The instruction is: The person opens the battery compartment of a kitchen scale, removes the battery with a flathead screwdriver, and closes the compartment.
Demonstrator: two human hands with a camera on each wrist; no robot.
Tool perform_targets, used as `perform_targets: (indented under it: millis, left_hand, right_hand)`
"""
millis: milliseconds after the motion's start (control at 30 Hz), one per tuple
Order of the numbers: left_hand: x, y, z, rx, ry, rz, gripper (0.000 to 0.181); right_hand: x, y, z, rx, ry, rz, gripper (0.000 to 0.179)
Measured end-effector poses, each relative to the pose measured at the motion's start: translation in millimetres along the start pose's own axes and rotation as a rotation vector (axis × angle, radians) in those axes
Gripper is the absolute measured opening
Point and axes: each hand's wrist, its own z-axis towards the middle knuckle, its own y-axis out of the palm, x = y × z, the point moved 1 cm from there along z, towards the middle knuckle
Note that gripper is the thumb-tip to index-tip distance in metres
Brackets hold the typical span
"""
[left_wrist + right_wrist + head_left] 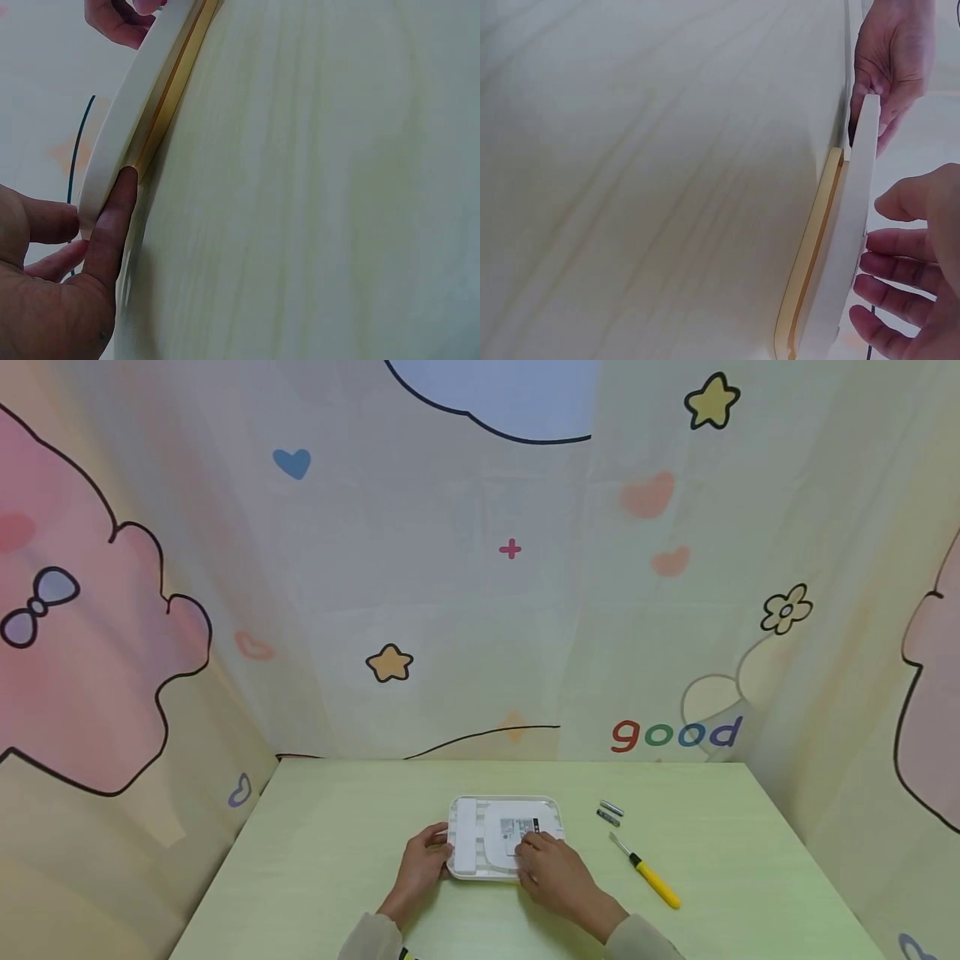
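Note:
A flat white device (466,837) with rounded corners lies on the table, its panelled face up and a printed label (509,828) on it. At its left edge, my left hand (422,868) pinches the rim; the left wrist view puts one finger along the lower side and the thumb at the white edge. My right hand (558,872) is over the right part, with its loosely bent fingertips touching the face beside the label. In the right wrist view its thumb stands apart from the device. A yellow part (810,251) shows beneath the white body.
Right of the device lie two small batteries (611,808), side by side. Nearer me is a screwdriver (656,883) with a yellow handle, its tip pointing to the back left. A printed curtain (450,577) hangs behind the pale table (322,827).

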Motion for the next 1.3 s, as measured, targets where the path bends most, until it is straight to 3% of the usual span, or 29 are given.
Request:
perform_targets:
  millis: [400,533,700,933,1167,1300]
  left_hand:
    - [-1.1,-0.9,0.4,-0.011,0.014,0.013,0.043]
    - [-0.2,-0.3,0.3,-0.002,0.002,0.021,0.043]
    - [0.9,-1.9,0.1,0.003,0.013,0.056,0.045]
    - [1.1,-7.9,4.6,-0.012,0.043,0.161,0.044]
    - [9.4,-12.3,7.3,0.003,0.083,0.247,0.043]
    - [9.5,-12.6,10.8,-0.013,0.088,0.288,0.041]
  right_hand:
    - [0.5,-11.1,-3.2,-0.003,0.01,0.068,0.016]
    - [7.7,-13.2,-3.0,0.014,0.086,0.107,0.019]
    - [21.1,-16.4,0.4,0.024,0.238,0.149,0.027]
    - [38.9,-18.6,0.3,0.013,0.411,0.203,0.032]
    - [55.4,-13.1,0.4,-0.079,0.565,0.295,0.039]
    - [63.2,-10.7,0.3,-0.121,0.61,0.391,0.037]
